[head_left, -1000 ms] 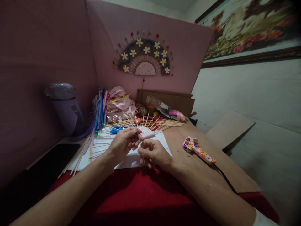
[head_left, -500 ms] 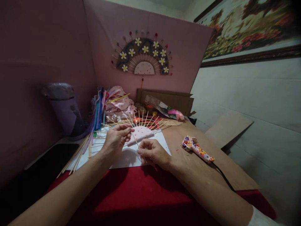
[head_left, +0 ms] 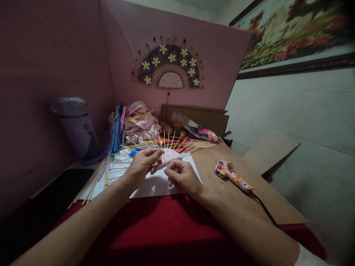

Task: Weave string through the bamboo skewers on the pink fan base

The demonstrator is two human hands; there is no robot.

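Observation:
Between my hands a thin wooden stick point(head_left: 165, 161) slants down to the right. My left hand point(head_left: 145, 162) pinches its upper end between thumb and forefinger. Lower down, my right hand point(head_left: 183, 176) is closed on the same stick with its fingertips. Just behind them lies a half-round piece covered in pink dotted fabric point(head_left: 172, 153), with several wooden sticks point(head_left: 173, 138) fanning out from its curved edge. White paper point(head_left: 155, 188) is under my hands. My left hand hides part of the fabric piece.
A flower-patterned glue gun point(head_left: 233, 175) with a black cord lies on brown board at right. Pipe cleaners point(head_left: 118, 127), loose sticks point(head_left: 88, 186) and bunched pink cloth point(head_left: 141, 120) are at left. A decorated fan point(head_left: 170, 62) hangs on the pink panel behind.
Both hands have shifted slightly to the right with the stick, which stands a little steeper. A blue item behind my left hand now shows.

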